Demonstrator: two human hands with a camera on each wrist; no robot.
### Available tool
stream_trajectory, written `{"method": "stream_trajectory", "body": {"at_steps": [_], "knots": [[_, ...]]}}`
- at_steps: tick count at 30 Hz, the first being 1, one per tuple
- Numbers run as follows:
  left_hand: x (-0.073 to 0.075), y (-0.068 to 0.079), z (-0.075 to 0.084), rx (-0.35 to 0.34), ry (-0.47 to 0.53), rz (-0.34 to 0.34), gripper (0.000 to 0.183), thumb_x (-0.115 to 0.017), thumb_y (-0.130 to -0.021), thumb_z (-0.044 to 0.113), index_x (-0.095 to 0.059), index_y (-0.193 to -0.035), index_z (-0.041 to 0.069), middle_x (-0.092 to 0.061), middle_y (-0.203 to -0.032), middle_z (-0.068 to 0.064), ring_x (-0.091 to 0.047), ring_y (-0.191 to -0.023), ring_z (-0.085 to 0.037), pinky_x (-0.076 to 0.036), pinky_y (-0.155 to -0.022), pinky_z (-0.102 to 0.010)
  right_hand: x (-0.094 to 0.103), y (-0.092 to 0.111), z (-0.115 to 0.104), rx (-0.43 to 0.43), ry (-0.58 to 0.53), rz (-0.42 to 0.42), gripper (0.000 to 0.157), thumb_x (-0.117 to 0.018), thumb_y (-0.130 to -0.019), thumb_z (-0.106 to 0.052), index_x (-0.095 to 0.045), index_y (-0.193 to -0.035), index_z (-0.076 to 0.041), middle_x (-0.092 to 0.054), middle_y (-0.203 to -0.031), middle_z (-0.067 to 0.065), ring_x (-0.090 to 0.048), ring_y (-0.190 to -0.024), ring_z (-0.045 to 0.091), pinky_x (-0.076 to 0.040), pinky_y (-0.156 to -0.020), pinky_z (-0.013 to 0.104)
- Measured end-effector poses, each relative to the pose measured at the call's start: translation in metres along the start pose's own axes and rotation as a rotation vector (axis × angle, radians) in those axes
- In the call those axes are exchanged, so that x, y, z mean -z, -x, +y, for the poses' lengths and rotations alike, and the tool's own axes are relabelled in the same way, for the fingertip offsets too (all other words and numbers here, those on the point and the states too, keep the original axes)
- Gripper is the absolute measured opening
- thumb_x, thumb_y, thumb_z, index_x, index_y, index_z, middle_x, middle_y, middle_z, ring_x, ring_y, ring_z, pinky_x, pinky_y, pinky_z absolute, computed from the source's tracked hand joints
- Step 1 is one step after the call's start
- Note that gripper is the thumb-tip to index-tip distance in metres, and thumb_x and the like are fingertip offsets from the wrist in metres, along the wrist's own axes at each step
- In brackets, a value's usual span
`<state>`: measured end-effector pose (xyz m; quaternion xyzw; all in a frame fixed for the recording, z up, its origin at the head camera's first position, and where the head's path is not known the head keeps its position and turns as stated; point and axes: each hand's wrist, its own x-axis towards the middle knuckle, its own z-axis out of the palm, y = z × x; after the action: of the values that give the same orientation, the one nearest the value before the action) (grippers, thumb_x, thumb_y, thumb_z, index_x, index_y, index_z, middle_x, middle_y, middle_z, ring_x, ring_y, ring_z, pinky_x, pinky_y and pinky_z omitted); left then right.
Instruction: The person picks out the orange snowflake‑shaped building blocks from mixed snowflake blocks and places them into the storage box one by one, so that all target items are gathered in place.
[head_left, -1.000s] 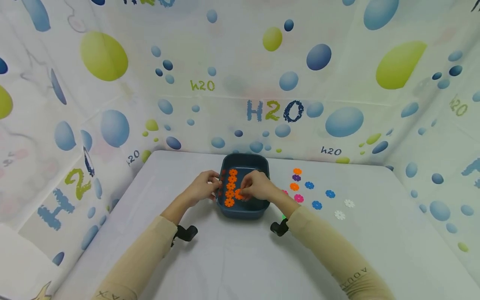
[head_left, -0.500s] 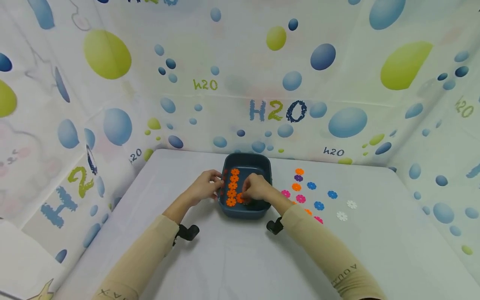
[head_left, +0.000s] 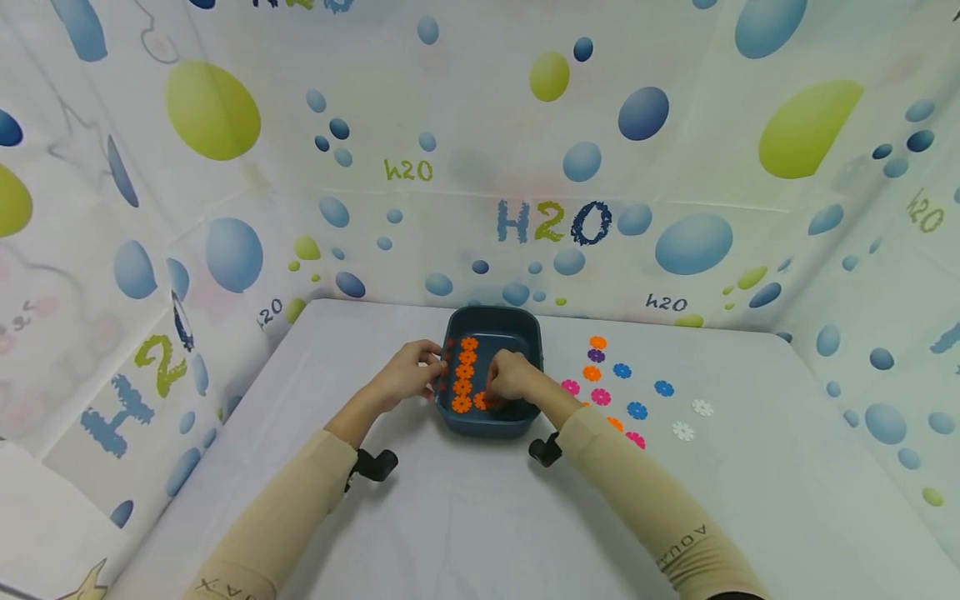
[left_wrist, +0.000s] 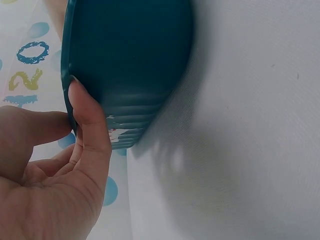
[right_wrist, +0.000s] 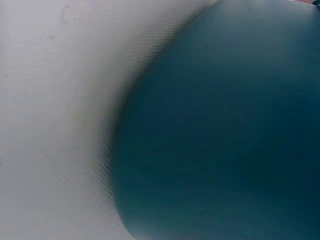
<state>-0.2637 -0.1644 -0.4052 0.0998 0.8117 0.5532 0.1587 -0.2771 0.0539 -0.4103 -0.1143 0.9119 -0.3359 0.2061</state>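
Note:
A dark blue-green basin (head_left: 491,429) stands on the table. My left hand (head_left: 408,371) holds its left rim, with the thumb and a finger on either side of the wall in the left wrist view. Inside, several orange flower-shaped discs (head_left: 465,371) form a column along the left side. My right hand (head_left: 512,377) reaches into the basin, its curled fingers on another orange flower-shaped disc (head_left: 481,401) beside the column's near end. The fingertips are partly hidden. In the right wrist view only the basin's outer wall (right_wrist: 210,130) and the cloth show clearly.
Loose flower-shaped discs lie right of the basin: orange (head_left: 592,373), purple (head_left: 596,355), pink (head_left: 601,397), blue (head_left: 637,410) and white (head_left: 682,431). The right forearm (head_left: 637,492) passes close to the nearer ones. A printed curtain (head_left: 450,125) surrounds the white-covered table (head_left: 450,517).
My right hand has moved slightly down and toward me inside the basin, with the orange flower-shaped disc shifting nearer the column's end. The left hand stays on the rim.

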Motion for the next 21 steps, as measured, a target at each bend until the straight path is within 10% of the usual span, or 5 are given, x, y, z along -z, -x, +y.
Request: {"method": "stream_trajectory", "body": {"at_steps": [7, 21], "knots": [[-0.001, 0.013, 0.019, 0.005, -0.008, -0.004, 0.037, -0.051, -0.105, 0.0, -0.042, -0.137, -0.017, -0.057, -0.101, -0.025, -0.062, -0.08, -0.026, -0.061, -0.066, -0.034, 0.0, -0.001, 0.001, 0.01, 0.007, -0.012, 0.011, -0.075, -0.09, -0.002, -0.071, -0.08, -0.002, -0.072, -0.074, 0.007, -0.07, -0.066, 0.016, -0.06, -0.063, 0.027], [0.001, -0.006, -0.01, -0.008, 0.008, 0.012, 0.04, -0.054, -0.106, 0.007, -0.043, -0.14, -0.012, -0.059, -0.1, -0.018, -0.063, -0.078, -0.022, -0.06, -0.062, -0.031, -0.002, 0.0, 0.0, 0.005, 0.007, -0.015, 0.012, -0.075, -0.09, -0.001, -0.07, -0.079, -0.003, -0.072, -0.075, 0.007, -0.07, -0.068, 0.017, -0.061, -0.064, 0.028]]}}
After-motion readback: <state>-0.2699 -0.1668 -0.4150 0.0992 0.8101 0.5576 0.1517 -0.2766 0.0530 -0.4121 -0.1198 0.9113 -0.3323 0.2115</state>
